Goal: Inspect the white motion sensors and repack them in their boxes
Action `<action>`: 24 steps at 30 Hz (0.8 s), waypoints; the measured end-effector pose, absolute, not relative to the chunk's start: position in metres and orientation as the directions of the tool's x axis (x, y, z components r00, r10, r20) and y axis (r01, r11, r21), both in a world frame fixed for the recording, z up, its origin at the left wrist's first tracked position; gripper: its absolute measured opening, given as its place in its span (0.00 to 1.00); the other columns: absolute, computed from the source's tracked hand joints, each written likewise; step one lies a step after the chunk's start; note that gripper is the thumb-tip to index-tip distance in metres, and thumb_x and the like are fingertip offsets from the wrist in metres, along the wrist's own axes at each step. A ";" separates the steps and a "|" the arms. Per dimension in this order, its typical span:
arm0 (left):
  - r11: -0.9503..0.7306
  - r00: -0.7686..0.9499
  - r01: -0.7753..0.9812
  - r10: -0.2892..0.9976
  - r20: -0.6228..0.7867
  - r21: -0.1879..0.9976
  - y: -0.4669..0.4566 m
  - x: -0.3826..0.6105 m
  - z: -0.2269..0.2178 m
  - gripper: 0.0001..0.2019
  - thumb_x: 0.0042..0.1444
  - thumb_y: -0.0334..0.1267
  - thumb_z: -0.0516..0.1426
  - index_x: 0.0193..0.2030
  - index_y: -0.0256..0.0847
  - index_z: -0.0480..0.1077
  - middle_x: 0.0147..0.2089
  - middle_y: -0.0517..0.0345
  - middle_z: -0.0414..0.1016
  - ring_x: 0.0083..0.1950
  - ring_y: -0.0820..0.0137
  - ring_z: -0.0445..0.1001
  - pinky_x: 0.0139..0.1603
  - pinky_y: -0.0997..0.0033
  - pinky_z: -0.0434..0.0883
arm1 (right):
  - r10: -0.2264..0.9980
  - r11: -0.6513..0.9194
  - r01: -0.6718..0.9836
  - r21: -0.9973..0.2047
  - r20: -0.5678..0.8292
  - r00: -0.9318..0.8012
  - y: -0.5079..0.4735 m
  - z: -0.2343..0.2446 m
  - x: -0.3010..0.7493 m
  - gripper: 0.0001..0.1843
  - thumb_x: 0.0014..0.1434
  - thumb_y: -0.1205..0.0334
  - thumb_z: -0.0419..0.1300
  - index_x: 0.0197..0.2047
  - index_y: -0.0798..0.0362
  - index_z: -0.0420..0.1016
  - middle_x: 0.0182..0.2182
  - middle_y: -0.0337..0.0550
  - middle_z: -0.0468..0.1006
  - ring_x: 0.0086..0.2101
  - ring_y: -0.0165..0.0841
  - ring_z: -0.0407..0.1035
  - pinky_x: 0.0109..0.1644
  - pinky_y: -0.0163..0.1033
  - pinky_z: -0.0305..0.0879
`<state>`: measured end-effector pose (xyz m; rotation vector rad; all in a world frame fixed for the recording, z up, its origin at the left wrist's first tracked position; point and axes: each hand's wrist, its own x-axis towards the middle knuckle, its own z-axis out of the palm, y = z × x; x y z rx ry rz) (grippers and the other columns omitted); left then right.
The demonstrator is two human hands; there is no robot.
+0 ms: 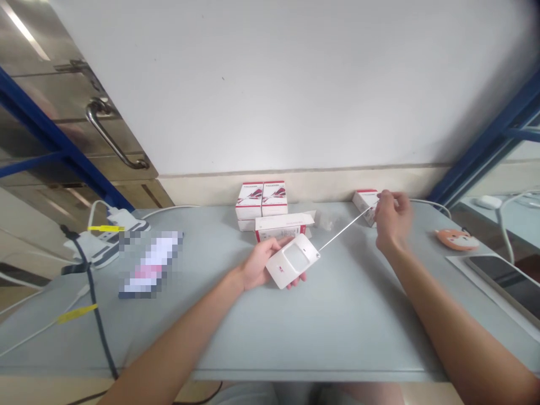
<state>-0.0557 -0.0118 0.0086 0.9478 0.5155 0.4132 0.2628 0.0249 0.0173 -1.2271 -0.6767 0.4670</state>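
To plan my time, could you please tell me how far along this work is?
Done: a white motion sensor is out beside an open box. In hand: the left hand holds it; the right hand pinches a thin rod touching it. Remaining: the closed-looking boxes by the wall.

The left hand (pixel 259 263) and right hand (pixel 392 219) lead into bare, slender forearms (pixel 459 320) with no sleeve over them. Below the front edge of the counter (pixel 350 337), a pale grey garment (pixel 242 395) shows at the lap.

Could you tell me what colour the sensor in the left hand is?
White sensor, clearest in the head view.
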 end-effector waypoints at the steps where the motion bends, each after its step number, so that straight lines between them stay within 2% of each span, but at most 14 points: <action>1: 0.515 0.793 -0.132 0.568 -0.222 0.847 -0.013 -0.055 0.008 0.29 0.59 0.47 0.51 0.66 0.40 0.66 0.40 0.41 0.84 0.33 0.55 0.82 0.32 0.63 0.72 | 0.651 0.298 0.085 -0.951 0.267 0.711 0.023 0.019 0.257 0.14 0.62 0.51 0.65 0.31 0.48 0.69 0.23 0.33 0.67 0.24 0.28 0.57 0.23 0.33 0.51; 4: 0.492 0.736 -0.232 0.653 -0.179 0.839 -0.018 -0.051 0.007 0.29 0.59 0.45 0.51 0.67 0.44 0.66 0.46 0.44 0.84 0.36 0.54 0.83 0.32 0.63 0.72 | 0.707 0.375 0.183 -0.909 0.408 0.577 0.012 0.024 0.233 0.14 0.64 0.49 0.64 0.31 0.47 0.71 0.24 0.35 0.65 0.25 0.30 0.58 0.27 0.36 0.53; 8: 0.466 0.674 -0.361 0.729 -0.120 0.808 -0.029 -0.043 0.014 0.29 0.58 0.43 0.52 0.66 0.41 0.67 0.48 0.42 0.83 0.38 0.53 0.83 0.35 0.61 0.72 | 0.873 0.436 0.050 -0.899 0.436 0.218 -0.009 0.035 0.202 0.14 0.66 0.49 0.64 0.32 0.47 0.74 0.24 0.35 0.66 0.26 0.30 0.57 0.32 0.39 0.56; 10: 0.467 0.665 -0.405 0.740 -0.098 0.786 -0.034 -0.040 0.018 0.29 0.58 0.42 0.52 0.67 0.41 0.67 0.50 0.41 0.83 0.40 0.51 0.83 0.37 0.59 0.72 | 0.902 0.423 -0.059 -0.904 0.414 0.123 -0.018 0.038 0.192 0.13 0.67 0.51 0.64 0.32 0.47 0.74 0.25 0.35 0.67 0.26 0.31 0.56 0.33 0.40 0.55; 13: 0.465 0.660 -0.429 0.747 -0.083 0.774 -0.040 -0.036 0.024 0.30 0.59 0.42 0.52 0.69 0.40 0.66 0.48 0.39 0.83 0.41 0.50 0.83 0.38 0.58 0.70 | 0.912 0.409 -0.103 -0.907 0.401 0.086 -0.025 0.038 0.183 0.14 0.66 0.53 0.64 0.30 0.47 0.74 0.27 0.36 0.69 0.26 0.31 0.56 0.33 0.40 0.53; 18: 0.446 0.582 -0.482 0.807 -0.106 0.754 -0.043 -0.035 0.030 0.27 0.66 0.46 0.49 0.67 0.33 0.67 0.42 0.35 0.83 0.37 0.53 0.80 0.40 0.57 0.70 | 0.943 0.321 0.115 -0.940 0.328 0.053 -0.034 0.032 0.164 0.16 0.68 0.49 0.63 0.32 0.47 0.82 0.28 0.38 0.74 0.29 0.33 0.63 0.36 0.42 0.59; 24: 0.416 0.570 -0.505 0.819 -0.069 0.756 -0.046 -0.037 0.041 0.30 0.63 0.44 0.50 0.69 0.33 0.67 0.41 0.37 0.82 0.36 0.52 0.79 0.38 0.58 0.69 | 0.892 0.448 0.226 -0.865 0.448 -0.056 -0.041 0.044 0.161 0.19 0.73 0.48 0.57 0.39 0.45 0.88 0.31 0.40 0.79 0.33 0.35 0.69 0.39 0.43 0.64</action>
